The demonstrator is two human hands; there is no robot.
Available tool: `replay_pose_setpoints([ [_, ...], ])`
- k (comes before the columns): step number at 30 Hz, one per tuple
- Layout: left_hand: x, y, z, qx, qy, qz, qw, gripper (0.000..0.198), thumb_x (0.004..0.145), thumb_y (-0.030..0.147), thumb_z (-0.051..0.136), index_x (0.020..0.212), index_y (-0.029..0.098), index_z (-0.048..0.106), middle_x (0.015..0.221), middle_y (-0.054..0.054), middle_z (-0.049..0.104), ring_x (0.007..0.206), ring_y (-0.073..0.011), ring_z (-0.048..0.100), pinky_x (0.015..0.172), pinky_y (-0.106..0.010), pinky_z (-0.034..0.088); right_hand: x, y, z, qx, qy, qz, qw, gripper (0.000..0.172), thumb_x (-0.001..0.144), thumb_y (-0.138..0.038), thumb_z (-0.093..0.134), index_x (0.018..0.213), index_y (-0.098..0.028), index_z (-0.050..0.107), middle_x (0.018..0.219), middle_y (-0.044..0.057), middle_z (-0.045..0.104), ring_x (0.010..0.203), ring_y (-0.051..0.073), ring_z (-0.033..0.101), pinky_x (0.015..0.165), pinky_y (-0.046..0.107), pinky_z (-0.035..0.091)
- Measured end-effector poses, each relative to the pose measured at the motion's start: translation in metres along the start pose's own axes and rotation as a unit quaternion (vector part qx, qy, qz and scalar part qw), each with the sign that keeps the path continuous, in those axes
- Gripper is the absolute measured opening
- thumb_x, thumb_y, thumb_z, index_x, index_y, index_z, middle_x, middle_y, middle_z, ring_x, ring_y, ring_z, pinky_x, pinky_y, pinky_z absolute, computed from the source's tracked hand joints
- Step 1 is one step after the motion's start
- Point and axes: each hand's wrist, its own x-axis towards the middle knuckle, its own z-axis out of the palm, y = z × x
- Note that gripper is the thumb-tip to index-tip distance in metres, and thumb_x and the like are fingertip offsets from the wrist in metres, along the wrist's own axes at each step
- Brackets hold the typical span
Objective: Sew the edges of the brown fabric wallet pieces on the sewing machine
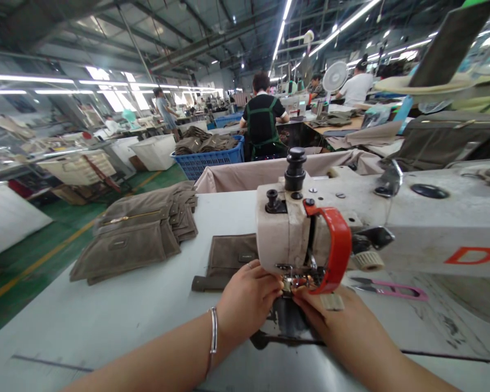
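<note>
Both my hands are at the needle area of a white sewing machine point(277, 228) with a red guard point(338, 247). My left hand point(249, 296), with a silver bangle at the wrist, pinches the near edge of a dark olive fabric piece point(228, 253) just left of the presser foot. That piece lies flat, its near edge rolled or folded, with a small label on it; part is hidden behind the machine head. My right hand point(335, 316) is closed at the right of the foot, fingertips close to my left ones. What it grips is hidden by the guard and fingers.
A stack of olive fabric panels point(134, 234) with zips lies at the table's left. Pink-handled thread snips point(396, 289) rest right of the machine head. Beyond are a cloth-lined bin point(237, 177), a blue crate point(212, 160) of fabric pieces and a seated co-worker point(265, 117).
</note>
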Motion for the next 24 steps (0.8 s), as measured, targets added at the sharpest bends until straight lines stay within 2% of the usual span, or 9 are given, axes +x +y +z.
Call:
replay_pose_setpoints([
  [6, 0.0007, -0.0011, 0.0003, -0.003, -0.001, -0.004, 1.0, 0.01, 0.082, 0.012, 0.063, 0.083, 0.021, 0.068, 0.087, -0.001, 0.071, 0.087, -0.0188, 0.063, 0.086, -0.031, 0.049, 0.0024, -0.0012, -0.0029, -0.02, 0.001, -0.011, 1.0, 0.021, 0.086, -0.009, 0.049, 0.091, -0.02, 0.066, 0.092, 0.007, 0.07, 0.082, 0.019, 0.065, 0.074, 0.03, 0.053],
  [15, 0.0008, -0.0029, 0.002, -0.008, -0.002, -0.017, 1.0, 0.009, 0.083, 0.013, 0.064, 0.084, 0.021, 0.069, 0.088, -0.001, 0.071, 0.087, -0.0188, 0.062, 0.087, -0.032, 0.049, 0.0021, 0.0008, -0.0006, 0.031, -0.007, 0.025, 0.999, 0.019, 0.091, -0.013, 0.048, 0.096, -0.019, 0.065, 0.096, 0.008, 0.068, 0.085, 0.022, 0.063, 0.075, 0.035, 0.053],
  [24, -0.0032, -0.0002, 0.0024, -0.011, -0.002, -0.018, 1.0, 0.01, 0.081, 0.012, 0.067, 0.087, 0.02, 0.069, 0.092, 0.0, 0.071, 0.09, -0.0177, 0.062, 0.087, -0.031, 0.049, 0.0031, -0.0016, -0.0018, 0.043, 0.011, 0.013, 0.999, 0.018, 0.091, -0.015, 0.047, 0.087, -0.019, 0.065, 0.09, 0.007, 0.068, 0.086, 0.021, 0.062, 0.077, 0.034, 0.053],
])
